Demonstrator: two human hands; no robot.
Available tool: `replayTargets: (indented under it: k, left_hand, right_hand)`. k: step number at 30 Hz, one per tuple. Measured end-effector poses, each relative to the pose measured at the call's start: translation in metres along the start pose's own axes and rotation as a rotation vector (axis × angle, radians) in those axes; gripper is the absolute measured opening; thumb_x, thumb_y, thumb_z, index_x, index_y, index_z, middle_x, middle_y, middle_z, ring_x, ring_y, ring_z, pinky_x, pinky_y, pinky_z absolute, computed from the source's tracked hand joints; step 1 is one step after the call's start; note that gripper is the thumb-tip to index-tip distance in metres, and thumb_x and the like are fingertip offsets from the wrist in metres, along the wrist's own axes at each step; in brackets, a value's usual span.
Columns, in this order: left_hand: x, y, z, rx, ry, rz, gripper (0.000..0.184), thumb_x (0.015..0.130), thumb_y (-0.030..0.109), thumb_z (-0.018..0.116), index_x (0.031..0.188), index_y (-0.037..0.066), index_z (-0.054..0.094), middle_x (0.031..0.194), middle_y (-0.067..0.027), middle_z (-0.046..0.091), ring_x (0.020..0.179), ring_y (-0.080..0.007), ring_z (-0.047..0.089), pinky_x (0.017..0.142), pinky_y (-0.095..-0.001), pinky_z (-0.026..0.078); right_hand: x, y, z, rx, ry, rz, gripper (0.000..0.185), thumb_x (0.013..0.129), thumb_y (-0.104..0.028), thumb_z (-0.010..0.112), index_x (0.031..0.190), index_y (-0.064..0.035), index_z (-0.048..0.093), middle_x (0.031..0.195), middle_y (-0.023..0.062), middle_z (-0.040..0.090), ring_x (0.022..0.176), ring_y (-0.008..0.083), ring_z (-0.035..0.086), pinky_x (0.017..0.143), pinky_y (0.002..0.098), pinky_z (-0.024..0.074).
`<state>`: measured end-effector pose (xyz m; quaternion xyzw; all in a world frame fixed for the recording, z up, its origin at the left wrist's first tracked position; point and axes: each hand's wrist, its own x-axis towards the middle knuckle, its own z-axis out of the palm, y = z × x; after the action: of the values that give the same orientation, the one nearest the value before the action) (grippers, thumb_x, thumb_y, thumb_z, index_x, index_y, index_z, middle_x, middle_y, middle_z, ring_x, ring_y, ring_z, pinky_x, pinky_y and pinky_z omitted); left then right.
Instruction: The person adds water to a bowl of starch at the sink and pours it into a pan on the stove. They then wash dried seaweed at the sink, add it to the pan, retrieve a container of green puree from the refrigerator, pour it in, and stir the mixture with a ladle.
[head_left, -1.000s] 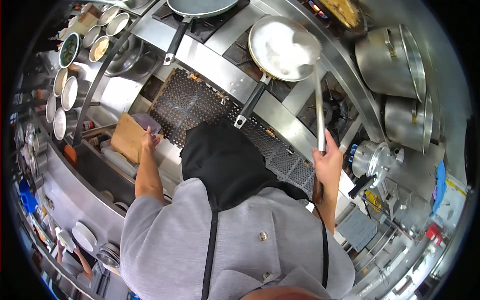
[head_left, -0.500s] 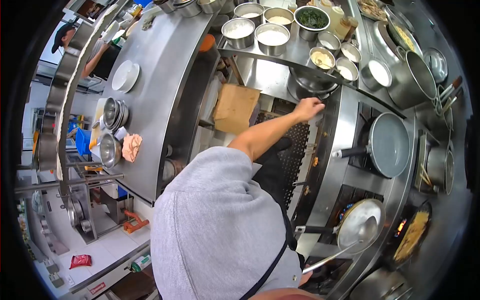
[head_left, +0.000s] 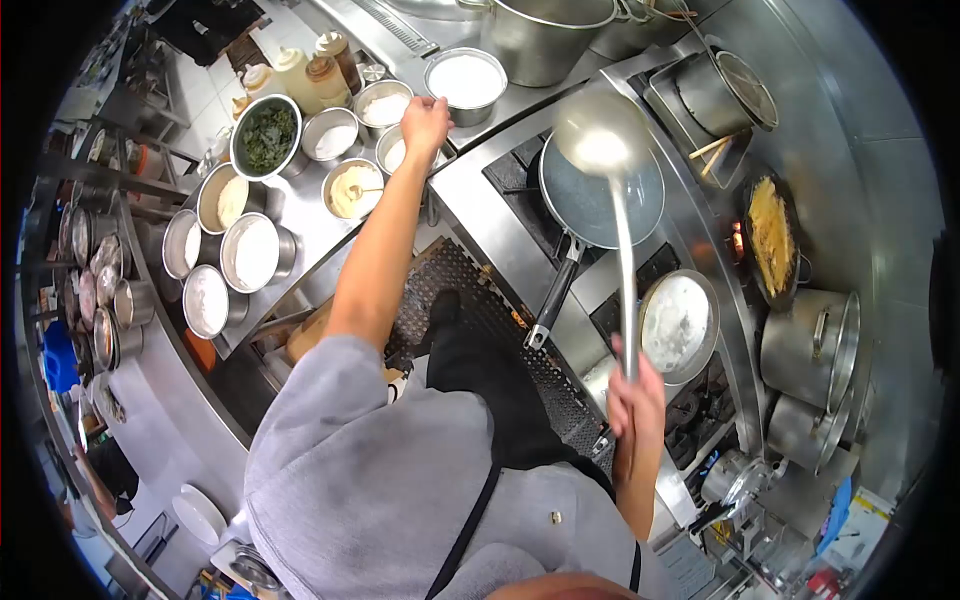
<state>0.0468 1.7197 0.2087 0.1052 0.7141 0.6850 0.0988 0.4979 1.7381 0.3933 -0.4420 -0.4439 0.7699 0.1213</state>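
My left hand [head_left: 427, 125] reaches over the seasoning containers with its fingers pinched together. It is beside a metal pot of white contents [head_left: 466, 82] and above a small bowl of white powder [head_left: 396, 155]. Whether anything is between the fingertips, I cannot make out. My right hand [head_left: 637, 400] is wrapped round the long handle of a metal ladle [head_left: 600, 130]. The ladle's bowl is raised over a grey frying pan [head_left: 600, 215] with a black handle. Close to my right hand, a pan with a whitish inside [head_left: 677, 325] sits on the stove.
Several metal containers stand at left, including one of chopped greens [head_left: 268, 138] and one of pale yellow paste [head_left: 353, 190]. Squeeze bottles [head_left: 298, 78] are behind them. A dark pan of yellow food [head_left: 770, 240] sits by a flame. Large pots [head_left: 810, 345] line the right side.
My view has turned towards the stove and containers. My left hand has moved over to the seasoning containers. The ladle has been lifted out of the whitish pan and swung forward.
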Motion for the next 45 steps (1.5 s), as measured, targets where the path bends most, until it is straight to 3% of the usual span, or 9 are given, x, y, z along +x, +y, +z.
replayTargets:
  k: [2, 4, 5, 6, 9, 11, 13, 22, 45]
  left_hand:
    - [0.030, -0.011, 0.013, -0.057, -0.097, -0.457, 0.032, 0.092, 0.016, 0.051, 0.107, -0.012, 0.053, 0.085, -0.0194, 0.065, 0.068, -0.0239, 0.067, 0.056, -0.0313, 0.053]
    - [0.046, -0.032, 0.029, -0.057, -0.082, -0.498, 0.031, 0.092, 0.015, 0.049, 0.107, -0.012, 0.052, 0.086, -0.0218, 0.064, 0.070, -0.0272, 0.068, 0.056, -0.0334, 0.055]
    - [0.048, -0.043, 0.033, -0.050, -0.062, -0.536, 0.030, 0.092, 0.013, 0.047, 0.107, -0.012, 0.051, 0.087, -0.0241, 0.064, 0.072, -0.0304, 0.068, 0.056, -0.0355, 0.056]
    - [0.048, -0.049, 0.033, -0.192, -0.117, -0.596, 0.027, 0.095, 0.014, 0.043, 0.108, -0.010, 0.044, 0.092, -0.0254, 0.063, 0.075, -0.0312, 0.068, 0.059, -0.0362, 0.057]
    - [0.034, -0.047, 0.036, -0.464, -0.065, -0.569, 0.022, 0.098, 0.014, 0.040, 0.106, -0.006, 0.038, 0.097, -0.0267, 0.061, 0.080, -0.0333, 0.068, 0.063, -0.0374, 0.059]
    - [0.035, -0.048, 0.034, -0.532, -0.104, -0.586, 0.018, 0.099, 0.013, 0.037, 0.107, -0.003, 0.033, 0.102, -0.0267, 0.059, 0.085, -0.0352, 0.067, 0.067, -0.0389, 0.059]
    - [0.033, -0.049, 0.038, -0.643, -0.023, -0.550, 0.013, 0.098, 0.012, 0.037, 0.102, -0.001, 0.037, 0.090, -0.0242, 0.062, 0.070, -0.0288, 0.068, 0.051, -0.0325, 0.055]
    - [0.035, -0.048, 0.045, -0.655, 0.059, -0.568, 0.011, 0.097, 0.006, 0.040, 0.102, -0.001, 0.034, 0.102, -0.0280, 0.055, 0.083, -0.0405, 0.066, 0.068, -0.0465, 0.058]
    - [0.034, -0.048, 0.036, -0.677, -0.049, -0.584, 0.015, 0.098, 0.009, 0.041, 0.106, -0.002, 0.034, 0.102, -0.0287, 0.057, 0.086, -0.0396, 0.066, 0.073, -0.0453, 0.058]
  right_hand:
    - [0.062, -0.010, 0.026, -0.353, -0.167, -0.130, 0.054, 0.088, -0.002, 0.052, 0.140, -0.0006, 0.037, 0.068, 0.0015, 0.050, 0.040, 0.0058, 0.042, 0.033, 0.0195, 0.0332]
    - [0.112, -0.028, 0.072, -0.746, -0.141, -0.221, 0.057, 0.086, -0.006, 0.052, 0.141, -0.0034, 0.038, 0.081, 0.0141, 0.062, 0.049, 0.0155, 0.057, 0.044, 0.0302, 0.0437]
    - [0.158, -0.013, 0.071, -1.115, -0.119, -0.790, 0.060, 0.083, -0.007, 0.050, 0.141, -0.0023, 0.036, 0.085, 0.0226, 0.063, 0.070, 0.0298, 0.067, 0.060, 0.0417, 0.0500]
    - [0.172, -0.021, 0.088, -1.256, -0.124, -0.759, 0.059, 0.083, -0.008, 0.050, 0.140, 0.0005, 0.035, 0.091, 0.0303, 0.061, 0.087, 0.0402, 0.064, 0.075, 0.0488, 0.0490]
    - [0.198, -0.020, 0.124, -1.683, -0.018, -0.561, 0.060, 0.082, -0.008, 0.052, 0.137, 0.0058, 0.033, 0.092, 0.0314, 0.060, 0.084, 0.0434, 0.063, 0.075, 0.0493, 0.0493]
    - [0.201, -0.008, 0.127, -1.657, -0.051, -0.518, 0.061, 0.080, -0.007, 0.054, 0.136, 0.0057, 0.033, 0.093, 0.0327, 0.060, 0.085, 0.0466, 0.061, 0.075, 0.0516, 0.0472]
    - [0.200, -0.002, 0.128, -1.634, -0.081, -0.473, 0.063, 0.078, -0.006, 0.056, 0.135, 0.0057, 0.032, 0.095, 0.0340, 0.060, 0.087, 0.0499, 0.059, 0.075, 0.0538, 0.0451]
    - [0.181, -0.030, 0.137, -1.430, -0.180, -0.424, 0.063, 0.077, -0.004, 0.056, 0.134, 0.0118, 0.032, 0.087, 0.0374, 0.059, 0.089, 0.0499, 0.060, 0.082, 0.0497, 0.0467]
    - [0.183, -0.039, 0.147, -1.530, -0.040, -0.518, 0.062, 0.078, -0.007, 0.056, 0.135, 0.0064, 0.036, 0.082, 0.0334, 0.061, 0.082, 0.0473, 0.062, 0.078, 0.0519, 0.0476]
